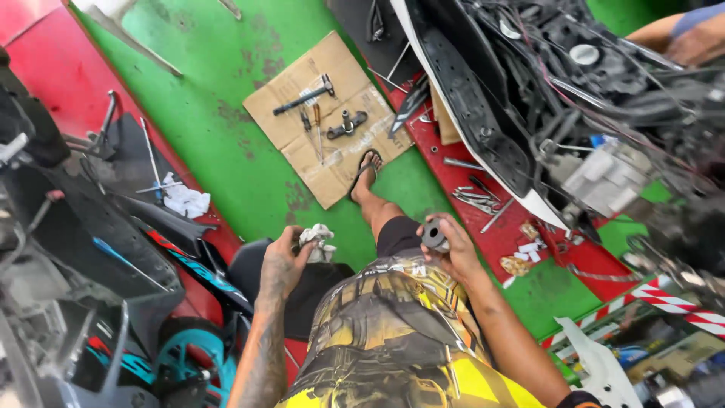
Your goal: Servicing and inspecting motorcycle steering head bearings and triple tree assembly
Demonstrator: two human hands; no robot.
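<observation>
Looking down from the head camera, we see the left hand (281, 263) closed around a crumpled white rag (317, 242), held above the lap. Our right hand (451, 253) grips a short grey metal cylinder (435, 235), fingers wrapped round its side, its open end facing up. Both sit just above the yellow printed shirt (393, 332). One sandalled foot (368, 172) rests at the edge of a flattened cardboard sheet (302, 143) on the green floor (211, 68), where a hammer (304, 97) and screwdrivers (312, 128) lie. A stripped scooter (544, 91) stands to the right, with loose wrenches (474, 199) on the red floor strip (495, 238) beside it. Another person's arm (683, 34) shows at the top right corner.
</observation>
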